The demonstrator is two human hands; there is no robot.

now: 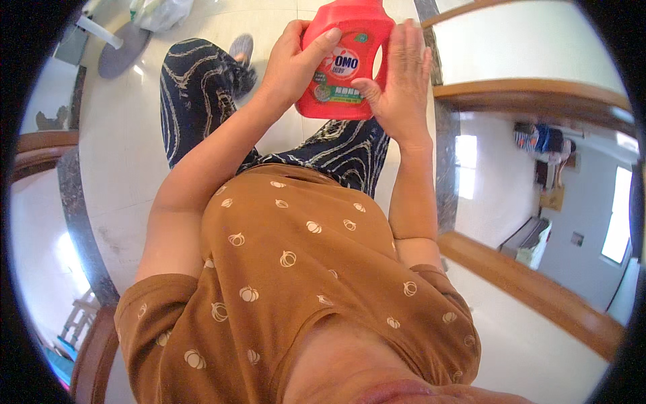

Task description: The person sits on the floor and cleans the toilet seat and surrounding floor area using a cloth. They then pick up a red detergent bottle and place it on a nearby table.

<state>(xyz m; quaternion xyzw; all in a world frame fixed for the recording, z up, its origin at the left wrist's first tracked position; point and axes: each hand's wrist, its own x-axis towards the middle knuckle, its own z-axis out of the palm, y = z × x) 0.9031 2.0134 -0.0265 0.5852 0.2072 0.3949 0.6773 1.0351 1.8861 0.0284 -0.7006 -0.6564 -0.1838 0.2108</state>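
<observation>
A red plastic OMO laundry detergent bottle [330, 81] is held up in front of me above my knees, its printed front label facing me. My left hand [303, 60] grips its left side, thumb laid across the front and fingers wrapped behind. Along the handle side, my right hand [404, 81] lies nearly flat, with straight fingers that look slightly blurred. The right thumb overlaps the lower front near the label's green strip. The top of the bottle is cut off by the picture's edge.
Pale floor tiles [121, 166] lie below me. A round dark stand base [123, 53] with a white pole and a plastic bag [161, 12] are at upper left. A wood-framed doorway [530, 98] opens on the right to a room with hanging clothes [542, 139].
</observation>
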